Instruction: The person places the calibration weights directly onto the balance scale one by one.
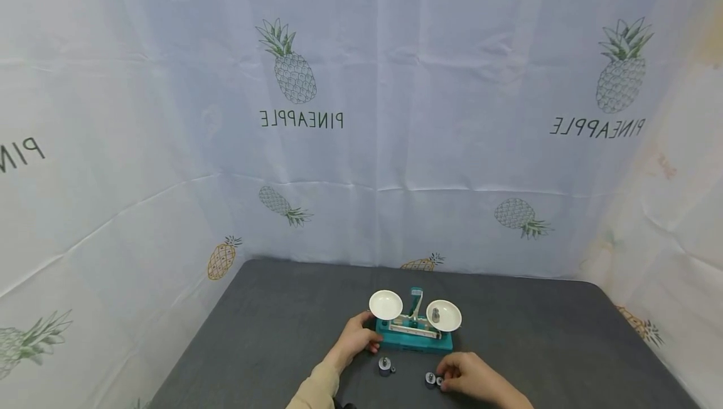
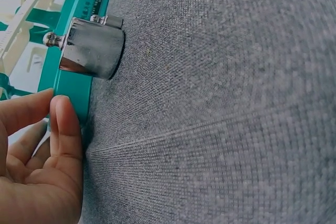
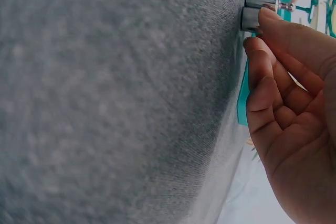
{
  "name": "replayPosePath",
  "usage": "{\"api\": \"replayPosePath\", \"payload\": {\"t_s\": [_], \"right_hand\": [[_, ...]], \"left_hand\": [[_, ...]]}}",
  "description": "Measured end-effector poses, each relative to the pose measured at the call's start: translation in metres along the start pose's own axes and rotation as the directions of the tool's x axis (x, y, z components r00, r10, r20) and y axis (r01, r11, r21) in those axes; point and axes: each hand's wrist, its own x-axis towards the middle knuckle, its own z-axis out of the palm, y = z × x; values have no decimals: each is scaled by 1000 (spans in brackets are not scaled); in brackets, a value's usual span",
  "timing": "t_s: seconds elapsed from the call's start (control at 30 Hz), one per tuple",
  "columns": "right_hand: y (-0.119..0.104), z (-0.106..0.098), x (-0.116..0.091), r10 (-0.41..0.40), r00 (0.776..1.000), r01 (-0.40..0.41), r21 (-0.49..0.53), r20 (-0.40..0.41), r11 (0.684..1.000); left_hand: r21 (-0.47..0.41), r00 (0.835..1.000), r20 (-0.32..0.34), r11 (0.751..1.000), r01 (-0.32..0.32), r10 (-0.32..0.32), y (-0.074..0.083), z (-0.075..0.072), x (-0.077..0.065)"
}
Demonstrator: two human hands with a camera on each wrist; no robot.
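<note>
A balance scale with a teal base [image 1: 415, 342] stands on the table. Its left pan [image 1: 386, 304] is white and bare, while the white right pan [image 1: 450, 316] bears a metal weight [image 1: 435, 315]. My left hand [image 1: 356, 335] holds the left end of the base, fingers and thumb at its corner. In front of the scale, my right hand [image 1: 470, 376] pinches a small metal weight [image 1: 439, 381] with thumb and fingertips, right beside another weight [image 1: 430, 379]. A large knobbed weight [image 2: 93, 48] and a tiny weight [image 2: 113, 21] stand together nearer the left hand.
A dark grey cloth covers the table [image 1: 282, 315]. Pineapple-print curtains [image 1: 407, 145] hang behind it and along both sides. Something dark [image 1: 344, 405], partly cut off, shows at the bottom edge by the left sleeve.
</note>
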Motion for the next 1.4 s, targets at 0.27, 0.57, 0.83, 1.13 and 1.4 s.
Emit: {"api": "replayPosePath", "payload": {"t_s": [0.27, 0.57, 0.83, 1.13, 1.4], "right_hand": [[1, 2, -1, 13, 1000, -13, 3, 16, 1000], [1, 0, -5, 22, 1000, -22, 4, 5, 1000], [-3, -5, -6, -10, 999, 8, -47, -47, 999], [-17, -17, -7, 24, 998, -27, -37, -63, 999], [-37, -34, -7, -34, 992, 23, -93, -120, 995]], "left_hand": [[-14, 1000, 9, 1000, 5, -5, 0, -1, -1], [-21, 1000, 7, 1000, 13, -13, 0, -1, -1], [-20, 1000, 15, 1000, 12, -12, 0, -2, -1], [-15, 1000, 13, 1000, 20, -20, -1, -2, 0], [-17, 1000, 15, 1000, 18, -18, -2, -2, 0]]}}
